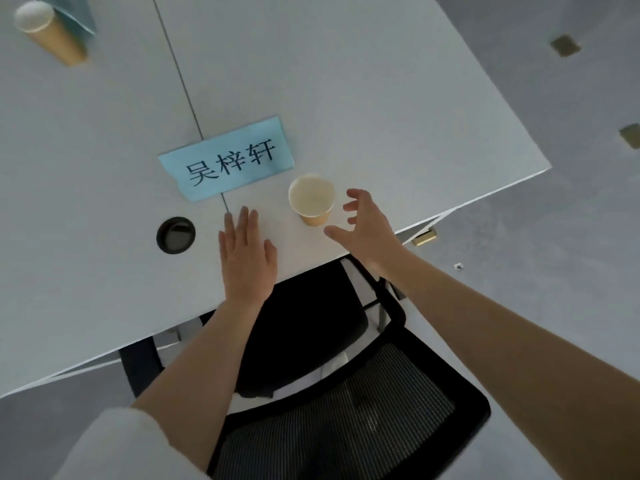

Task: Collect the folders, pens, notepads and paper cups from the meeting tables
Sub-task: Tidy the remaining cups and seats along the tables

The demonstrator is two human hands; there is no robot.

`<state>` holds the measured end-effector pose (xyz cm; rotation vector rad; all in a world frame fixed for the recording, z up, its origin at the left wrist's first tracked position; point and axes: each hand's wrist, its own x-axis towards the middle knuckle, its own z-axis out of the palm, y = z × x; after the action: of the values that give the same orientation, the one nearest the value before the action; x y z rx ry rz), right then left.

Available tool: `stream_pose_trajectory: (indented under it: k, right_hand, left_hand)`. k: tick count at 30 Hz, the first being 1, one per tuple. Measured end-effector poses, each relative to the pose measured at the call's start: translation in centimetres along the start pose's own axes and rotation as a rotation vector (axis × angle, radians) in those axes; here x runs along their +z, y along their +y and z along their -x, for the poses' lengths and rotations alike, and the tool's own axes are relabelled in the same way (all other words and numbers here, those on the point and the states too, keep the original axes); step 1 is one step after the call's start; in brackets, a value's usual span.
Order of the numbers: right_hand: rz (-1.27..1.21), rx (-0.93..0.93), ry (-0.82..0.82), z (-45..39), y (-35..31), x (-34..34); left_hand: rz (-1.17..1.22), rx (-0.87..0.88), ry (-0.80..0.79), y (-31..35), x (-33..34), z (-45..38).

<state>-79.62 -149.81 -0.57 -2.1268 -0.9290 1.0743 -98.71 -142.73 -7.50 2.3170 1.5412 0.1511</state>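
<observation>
I'm holding my right hand [369,230] spread wide, empty, just beside the cup [311,199] without touching it; my left hand [246,256] is lying flat and empty on the table [346,81].

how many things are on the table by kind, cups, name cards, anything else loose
paper cups: 2, the near paper cup by the right hand and the far paper cup
blue name cards: 2, the near name card and a far one, partly out of view
other loose things: 0
total: 4
</observation>
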Motion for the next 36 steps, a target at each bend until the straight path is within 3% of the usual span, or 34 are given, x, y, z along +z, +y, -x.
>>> stream_pose_trajectory:
  k: [2, 4, 12, 19, 27, 36]
  right_hand:
    - [0.019, -0.017, -0.016, -1.8, -0.2, 0.8]
    - [0.008, -0.009, -0.014, -3.4, -0.4, 1.5]
    - [-0.022, -0.071, 0.022, -6.3, -0.6, 2.8]
    - [-0.184, -0.022, 0.235, -10.6, -3.9, -0.3]
    - [-0.08, -0.055, 0.204, -15.4, -5.5, 1.2]
    - [-0.007, 0.002, 0.178, -14.2, -3.5, 1.4]
  left_hand:
    - [-0.102, 0.187, -0.055, -0.8, 0.7, -1.1]
    - [-0.164, 0.256, -0.103, -1.5, 1.1, -2.3]
    - [-0.243, 0.254, -0.104, -2.6, 1.9, -2.9]
    - [-0.194, 0.261, -0.064, -2.6, 2.0, -3.0]
    - [-0.17, 0.25, -0.035, -2.9, 2.2, -3.1]
    - [-0.137, 0.259, 0.0, -3.1, 2.3, -3.1]
